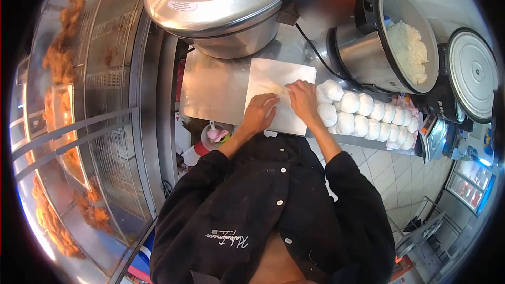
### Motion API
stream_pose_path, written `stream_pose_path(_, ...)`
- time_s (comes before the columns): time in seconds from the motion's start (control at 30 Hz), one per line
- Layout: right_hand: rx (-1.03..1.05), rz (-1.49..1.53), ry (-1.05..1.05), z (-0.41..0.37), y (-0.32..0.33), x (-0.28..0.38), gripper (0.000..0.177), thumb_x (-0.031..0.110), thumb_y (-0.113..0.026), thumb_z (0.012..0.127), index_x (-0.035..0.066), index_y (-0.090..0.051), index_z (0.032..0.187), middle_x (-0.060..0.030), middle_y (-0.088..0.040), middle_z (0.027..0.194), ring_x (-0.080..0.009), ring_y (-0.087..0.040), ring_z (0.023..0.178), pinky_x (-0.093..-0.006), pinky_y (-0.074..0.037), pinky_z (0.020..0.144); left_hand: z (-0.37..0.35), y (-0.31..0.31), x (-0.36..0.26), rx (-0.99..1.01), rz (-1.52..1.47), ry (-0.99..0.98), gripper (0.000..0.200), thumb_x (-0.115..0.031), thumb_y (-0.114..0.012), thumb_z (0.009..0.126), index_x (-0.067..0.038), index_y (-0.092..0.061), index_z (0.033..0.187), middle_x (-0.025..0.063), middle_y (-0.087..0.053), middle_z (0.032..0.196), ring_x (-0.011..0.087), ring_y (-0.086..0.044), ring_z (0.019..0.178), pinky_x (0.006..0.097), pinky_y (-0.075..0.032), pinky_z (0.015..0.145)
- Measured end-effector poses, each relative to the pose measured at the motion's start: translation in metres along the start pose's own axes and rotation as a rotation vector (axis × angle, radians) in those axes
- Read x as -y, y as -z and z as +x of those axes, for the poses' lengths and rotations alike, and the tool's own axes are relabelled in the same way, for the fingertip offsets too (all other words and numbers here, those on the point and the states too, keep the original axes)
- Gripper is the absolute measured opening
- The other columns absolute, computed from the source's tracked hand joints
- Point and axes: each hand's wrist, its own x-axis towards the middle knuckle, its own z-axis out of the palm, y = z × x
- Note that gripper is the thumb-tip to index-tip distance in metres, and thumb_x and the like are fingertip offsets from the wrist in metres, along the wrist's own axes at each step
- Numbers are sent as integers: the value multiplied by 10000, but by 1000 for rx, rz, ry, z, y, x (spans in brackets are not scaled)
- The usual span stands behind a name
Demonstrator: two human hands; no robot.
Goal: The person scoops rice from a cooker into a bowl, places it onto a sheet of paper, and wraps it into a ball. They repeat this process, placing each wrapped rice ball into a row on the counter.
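A white sheet of paper [284, 113] lies on the metal counter [210, 87] in front of my body. On its upper part rests a small pale, whitish thing [273, 88], too faint to make out. My left hand [259, 111] is over the left side of the paper, fingers bent and slightly apart, with nothing visible in them. Across from it, my right hand [303, 97] has its fingertips pinched at the right edge of the pale thing; what they grip is too small to tell. Right of the paper, several round white wrapped bundles [363, 104] stand in two rows.
Behind the bundles, an open cooker [363, 52] holds white rice [407, 50]. A closed steel cooker [221, 10] stands at the back left. The round lid [476, 71] is at the far right. A glass cabinet with fried food [68, 58] borders the left.
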Motion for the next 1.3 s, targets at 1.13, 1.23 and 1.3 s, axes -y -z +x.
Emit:
stream_pose_path(1.13, 69, -78, -54, -21, 56, 41, 149, 69, -676, 833, 48, -684, 980, -98, -604, 1028, -298, -620, 969, -431, -522, 813, 44, 19, 34, 131, 251, -468, 188, -63, -682, 820, -99, -735, 996, 78, -638, 883, 281, -647, 912, 445, -503, 966)
stream_pose_path(1.23, 121, -78, 7, -48, -8, 19, 192, 118, -704, 844, 55, -672, 1022, -88, -605, 1030, -295, -623, 998, -450, -519, 861, 39, 14, 43, 143, 207, -446, 195, -56, -705, 813, -87, -728, 1004, 82, -641, 895, 296, -651, 934, 439, -524, 943)
stream_pose_path(1.3, 71, -56, -39, -63, -27, 10, 216, 118, -709, 855, 49, -664, 1054, -94, -617, 1061, -310, -625, 1060, -457, -515, 919, 36, 15, 43, 148, 173, -414, 204, -53, -719, 814, -80, -722, 1016, 85, -647, 914, 309, -656, 955, 439, -535, 935)
